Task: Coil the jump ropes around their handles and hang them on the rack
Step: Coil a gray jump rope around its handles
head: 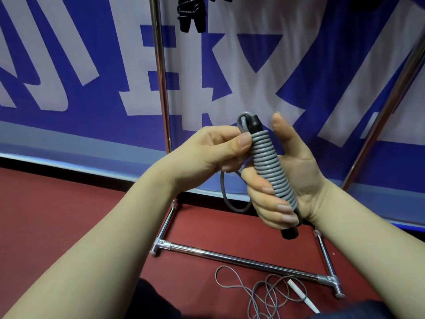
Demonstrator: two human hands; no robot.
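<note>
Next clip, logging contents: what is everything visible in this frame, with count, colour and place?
grey jump rope coiled around black handles: one, grey on black, held in both hands at centre, a loose loop hanging below
thin grey jump rope with a white handle: one, grey and white, lying uncoiled on the floor by the rack's base
black coiled jump rope: one, black, hanging at the top edge
chrome metal rack: one, silver, uprights and base bars in front of the banner
blue and white banner: one, behind the rack
red floor: one, red, under the rack
dark clothing: dark, bottom edge
left hand: pinches the rope near the coil's top
right hand: grips the coil
</note>
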